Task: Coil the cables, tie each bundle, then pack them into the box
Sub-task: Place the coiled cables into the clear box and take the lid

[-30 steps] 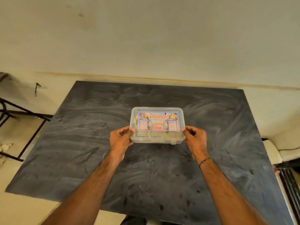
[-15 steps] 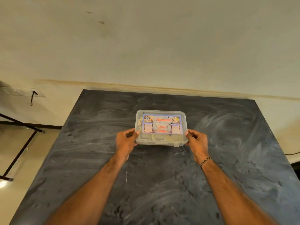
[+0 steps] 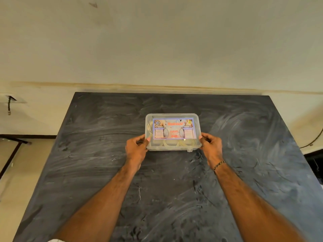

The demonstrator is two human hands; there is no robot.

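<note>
A clear plastic box (image 3: 196, 119) with its lid closed sits near the middle of the dark table (image 3: 97, 154). A colourful first-aid label covers most of the lid. Pale coiled cables (image 3: 174, 143) show faintly through the plastic inside. My left hand (image 3: 136, 151) grips the box's near left corner. My right hand (image 3: 210, 148), with a beaded bracelet on the wrist, grips the near right corner. A small latch tab sticks out of the front edge near my right hand.
The table's far edge meets a cream wall (image 3: 157, 49). A black metal frame (image 3: 12, 151) stands on the floor to the left. A short dark cord (image 3: 8, 105) hangs from the wall at left, and another cable (image 3: 314, 142) runs at the right edge.
The box has slid a little farther from me across the table with both hands on its corners. The head camera has tilted up and shows more wall.
</note>
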